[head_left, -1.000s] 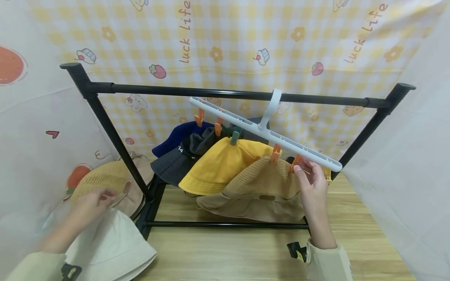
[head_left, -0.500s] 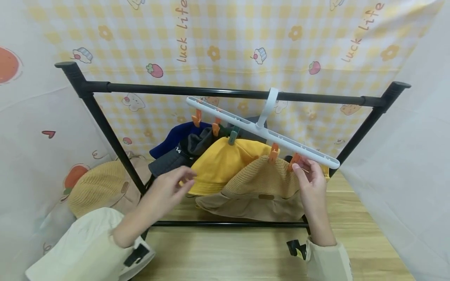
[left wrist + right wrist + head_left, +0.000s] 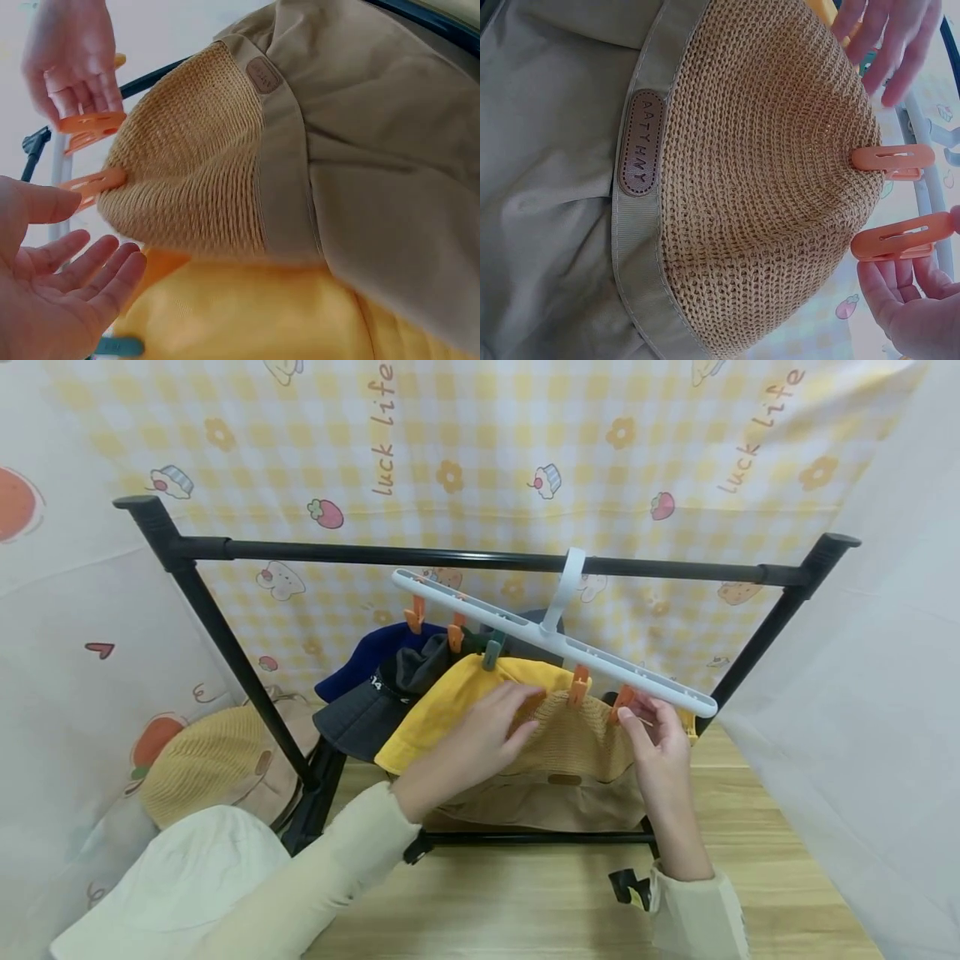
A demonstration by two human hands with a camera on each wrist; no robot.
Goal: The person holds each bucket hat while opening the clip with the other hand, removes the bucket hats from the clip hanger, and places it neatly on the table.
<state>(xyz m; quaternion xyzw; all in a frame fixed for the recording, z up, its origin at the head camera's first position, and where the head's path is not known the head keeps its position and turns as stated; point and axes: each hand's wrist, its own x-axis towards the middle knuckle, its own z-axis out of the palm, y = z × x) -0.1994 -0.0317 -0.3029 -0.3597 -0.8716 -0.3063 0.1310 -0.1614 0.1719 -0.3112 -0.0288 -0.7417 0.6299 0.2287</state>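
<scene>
Beneath the tilted hanger point(image 3: 557, 644), the straw hat point(image 3: 765, 165) hangs clipped. The right hand point(image 3: 663, 747) pinches the outer clip point(image 3: 889, 241); the left hand point(image 3: 483, 735), empty with fingers spread, is near the inner clip point(image 3: 867, 159). Squeezing either might free the hat; tugging might tip the hanger.

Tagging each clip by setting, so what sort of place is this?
Probably an indoor corner staged for filming: a black rack, hats clipped below its bar, and a yellow-checked printed cloth hanging behind.
</scene>
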